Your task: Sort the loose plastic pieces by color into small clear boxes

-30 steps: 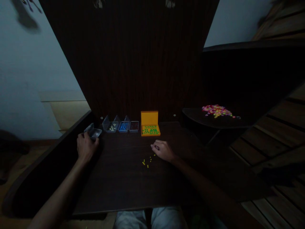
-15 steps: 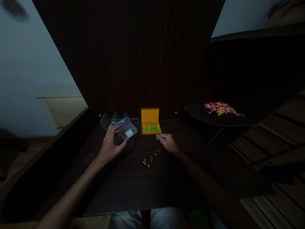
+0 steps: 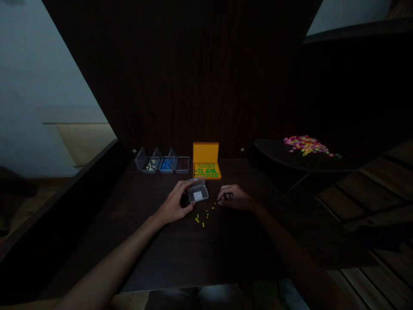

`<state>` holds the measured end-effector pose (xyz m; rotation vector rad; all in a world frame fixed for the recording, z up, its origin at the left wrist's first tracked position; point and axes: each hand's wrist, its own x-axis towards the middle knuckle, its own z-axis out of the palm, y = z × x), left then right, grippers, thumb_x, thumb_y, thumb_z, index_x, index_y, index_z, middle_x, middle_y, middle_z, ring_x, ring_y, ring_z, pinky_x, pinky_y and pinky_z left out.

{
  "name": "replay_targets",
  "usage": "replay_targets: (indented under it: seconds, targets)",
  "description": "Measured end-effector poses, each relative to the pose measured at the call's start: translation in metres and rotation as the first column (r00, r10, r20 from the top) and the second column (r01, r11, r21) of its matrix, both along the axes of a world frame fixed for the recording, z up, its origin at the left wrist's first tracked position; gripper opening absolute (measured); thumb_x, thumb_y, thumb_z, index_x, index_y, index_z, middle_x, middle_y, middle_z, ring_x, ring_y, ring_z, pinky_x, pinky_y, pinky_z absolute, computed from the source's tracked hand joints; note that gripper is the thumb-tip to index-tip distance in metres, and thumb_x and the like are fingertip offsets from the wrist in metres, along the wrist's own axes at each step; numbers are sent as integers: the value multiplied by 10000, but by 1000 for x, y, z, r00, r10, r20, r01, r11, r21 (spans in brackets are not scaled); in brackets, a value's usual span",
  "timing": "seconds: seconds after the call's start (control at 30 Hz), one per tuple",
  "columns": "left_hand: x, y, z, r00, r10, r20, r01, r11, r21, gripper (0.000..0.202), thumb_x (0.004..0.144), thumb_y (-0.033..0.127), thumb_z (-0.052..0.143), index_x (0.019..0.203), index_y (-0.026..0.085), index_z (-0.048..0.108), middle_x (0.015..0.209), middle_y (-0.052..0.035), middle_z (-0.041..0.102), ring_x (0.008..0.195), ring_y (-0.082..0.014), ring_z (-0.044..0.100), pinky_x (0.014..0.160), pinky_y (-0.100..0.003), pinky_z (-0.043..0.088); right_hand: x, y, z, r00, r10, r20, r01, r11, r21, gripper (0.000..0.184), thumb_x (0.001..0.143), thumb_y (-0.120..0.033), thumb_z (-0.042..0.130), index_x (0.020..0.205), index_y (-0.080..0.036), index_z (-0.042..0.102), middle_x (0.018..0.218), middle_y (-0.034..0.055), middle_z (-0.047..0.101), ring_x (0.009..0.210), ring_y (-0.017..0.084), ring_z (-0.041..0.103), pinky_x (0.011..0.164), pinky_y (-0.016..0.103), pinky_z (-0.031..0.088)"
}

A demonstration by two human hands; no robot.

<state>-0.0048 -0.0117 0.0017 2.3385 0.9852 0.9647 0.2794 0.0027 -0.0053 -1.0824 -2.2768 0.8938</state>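
My left hand (image 3: 174,204) grips a small clear plastic box (image 3: 202,192) by its left side, thumb at the front and fingers behind. The box's lid is raised, and a white patch shows in its bottom. Just right of it, my right hand (image 3: 236,198) is closed with the fingertips pinched low over the table; whatever they hold, if anything, is too small to make out. Several tiny yellow pieces (image 3: 197,220) lie scattered on the dark table in front of the box, the farthest beside my right fingertips. Behind stands an open orange case (image 3: 205,152) with green pieces inside.
Left of the case, three clear boxes stand in a row: one with cream pieces (image 3: 151,164), one with blue pieces (image 3: 167,163), one with dark reddish pieces (image 3: 183,163). A multicoloured pile (image 3: 306,144) lies on the side shelf (image 3: 274,150). A tall dark panel (image 3: 180,77) rises behind.
My left hand has brought the clear box right and down toward the yellow pieces, uncovering the box of blue pieces. My right hand has moved from the orange case's front edge toward the yellow pieces.
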Motion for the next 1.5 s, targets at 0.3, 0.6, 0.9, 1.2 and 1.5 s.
replay_targets:
  seconds: [0.3, 0.6, 0.9, 1.2, 1.5]
  targets:
    - [2, -1, 1, 997, -40, -68, 35, 997, -67, 599, 813, 211, 606, 1371, 226, 386, 1302, -98, 502, 1194, -236, 513, 1034, -426, 452, -3, -3, 4, 1000, -28, -4, 28, 999, 28, 101, 760, -250, 641, 757, -162, 692, 697, 6, 571, 569, 95, 477, 521, 213, 362]
    - [3, 2, 4, 994, -39, -102, 28, 994, -102, 576, 833, 269, 603, 1370, 223, 399, 1319, -106, 508, 1195, -255, 511, 1028, -473, 448, -4, -4, 1, 1000, -7, -23, 8, 998, 64, 80, 741, -237, 653, 711, -166, 674, 677, 5, 571, 568, 100, 487, 524, 215, 373]
    - [3, 3, 1, 991, -38, -125, 32, 998, -52, 565, 828, 259, 603, 1354, 213, 401, 1337, -109, 513, 1232, -257, 498, 1051, -452, 428, -8, -10, 0, 999, 9, -50, -3, 993, 117, 91, 743, -208, 658, 819, -184, 701, 701, -3, 540, 563, 100, 479, 511, 214, 364]
    - [1, 3, -2, 985, -3, -174, 0, 1000, -17, 557, 847, 306, 588, 1364, 218, 401, 1329, -98, 540, 1218, -266, 501, 1063, -465, 387, -15, -15, -1, 999, 10, -54, 0, 983, 182, 73, 757, -213, 643, 796, -188, 700, 740, 22, 598, 625, 119, 531, 581, 233, 406]
    - [1, 2, -1, 976, -10, -217, 12, 1000, 10, 560, 871, 342, 551, 1389, 206, 383, 1316, -113, 539, 1193, -275, 491, 1031, -467, 385, -15, -14, -1, 1000, -8, -27, 13, 980, 200, 61, 757, -212, 648, 793, -195, 695, 716, 15, 579, 616, 124, 532, 570, 235, 405]
